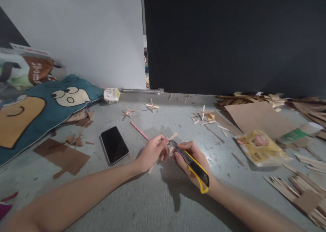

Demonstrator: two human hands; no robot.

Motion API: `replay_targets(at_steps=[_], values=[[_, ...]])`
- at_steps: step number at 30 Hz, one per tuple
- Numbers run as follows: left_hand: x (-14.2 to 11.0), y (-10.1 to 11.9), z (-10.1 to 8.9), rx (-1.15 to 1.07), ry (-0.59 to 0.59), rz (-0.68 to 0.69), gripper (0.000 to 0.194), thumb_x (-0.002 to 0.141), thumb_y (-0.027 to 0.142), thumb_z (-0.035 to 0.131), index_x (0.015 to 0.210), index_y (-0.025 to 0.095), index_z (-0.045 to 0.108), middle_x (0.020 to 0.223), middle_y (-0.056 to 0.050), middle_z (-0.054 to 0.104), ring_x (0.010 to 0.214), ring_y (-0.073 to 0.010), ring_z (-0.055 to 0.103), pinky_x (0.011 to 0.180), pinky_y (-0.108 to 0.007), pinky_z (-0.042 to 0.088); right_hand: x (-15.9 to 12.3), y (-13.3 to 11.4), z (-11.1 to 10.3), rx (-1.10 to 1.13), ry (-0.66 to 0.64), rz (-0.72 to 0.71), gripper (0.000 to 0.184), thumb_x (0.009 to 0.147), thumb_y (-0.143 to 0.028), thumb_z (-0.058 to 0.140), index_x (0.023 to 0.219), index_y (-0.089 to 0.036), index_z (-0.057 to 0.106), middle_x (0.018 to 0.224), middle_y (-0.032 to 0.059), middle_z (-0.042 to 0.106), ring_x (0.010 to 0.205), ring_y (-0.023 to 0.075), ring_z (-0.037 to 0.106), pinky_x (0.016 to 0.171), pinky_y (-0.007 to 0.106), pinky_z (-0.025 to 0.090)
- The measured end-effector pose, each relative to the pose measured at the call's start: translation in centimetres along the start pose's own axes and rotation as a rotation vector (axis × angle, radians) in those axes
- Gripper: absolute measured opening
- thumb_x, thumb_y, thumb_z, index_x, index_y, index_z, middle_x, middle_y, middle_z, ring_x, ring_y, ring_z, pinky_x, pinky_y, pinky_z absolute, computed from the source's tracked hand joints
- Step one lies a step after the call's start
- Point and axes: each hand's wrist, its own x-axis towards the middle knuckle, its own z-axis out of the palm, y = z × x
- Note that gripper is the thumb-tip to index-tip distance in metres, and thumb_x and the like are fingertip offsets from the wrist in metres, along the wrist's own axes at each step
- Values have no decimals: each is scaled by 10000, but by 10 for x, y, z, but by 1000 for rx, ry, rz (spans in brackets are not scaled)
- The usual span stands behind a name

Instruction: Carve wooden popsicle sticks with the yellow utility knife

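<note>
yellow packet [262, 147]: on the desk [142, 208] at three o'clock from the hands, lying flat, a cartoon face printed on it; contents hidden.
green-and-white container [292, 134]: just past the packet, toward two o'clock, lying tilted; contents unclear.
small labelled container [110, 95]: at ten o'clock, beside the cushion [71, 97]; inside not visible.
printed bag [38, 67]: far ten o'clock, behind the cushion; contents not visible.
wooden stick [173, 136]: at the centre, pinched in the left hand [154, 150], thumb and fingers clamped on it.
utility knife [189, 160]: yellow and black, gripped by the right hand [192, 155], fingers closed around it, its front end at the stick.
phone [114, 145]: nine o'clock, dark screen up.
striped straw [139, 130]: ten o'clock, running down toward the left hand.
crossed sticks [152, 106]: near eleven o'clock.
stick bundle [300, 194]: four o'clock, wrapped by a brown band.
writing: pale characters on the bag, small print on packet and labels; too blurred to read.
</note>
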Motion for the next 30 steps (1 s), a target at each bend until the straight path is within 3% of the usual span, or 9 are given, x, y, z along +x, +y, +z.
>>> replay_targets(at_steps=[11,30], values=[[4,-7,-3,-34,-35,0,525,914,728,577,855,210,514,590,23,650,436,-115,565,445,-231,395,1,3,1,84,-31,-28,185,972,-390,674,1019,-257,553,938,45,727,772,213,720,700,363,583],[2,2,-4,-53,-61,-32,502,927,699,586,847,209,517,564,29,616,453,-118,544,479,-238,365,3,3,0,60,-55,-42,196,971,-396,673,1041,-254,559,966,49,714,816,227,736,736,382,601]])
